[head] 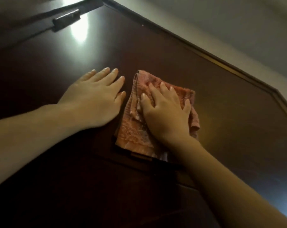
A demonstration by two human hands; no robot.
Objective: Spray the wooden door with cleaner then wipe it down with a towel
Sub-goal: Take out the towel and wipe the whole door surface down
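The dark brown wooden door (180,51) fills most of the view, seen from below and tilted. A folded pink towel (134,129) lies flat against it near the middle. My right hand (165,109) presses on the towel with its fingers spread over the cloth. Just left of the towel, my left hand (96,96) rests flat on the bare door, palm down, fingers apart, holding nothing. No spray bottle is in view.
A dark door closer box (66,19) and its arm sit at the top left, beside a bright light reflection on the door. The door frame edge (221,63) runs diagonally at the right, with a pale wall (238,22) beyond. A recessed panel edge (139,157) lies under the towel.
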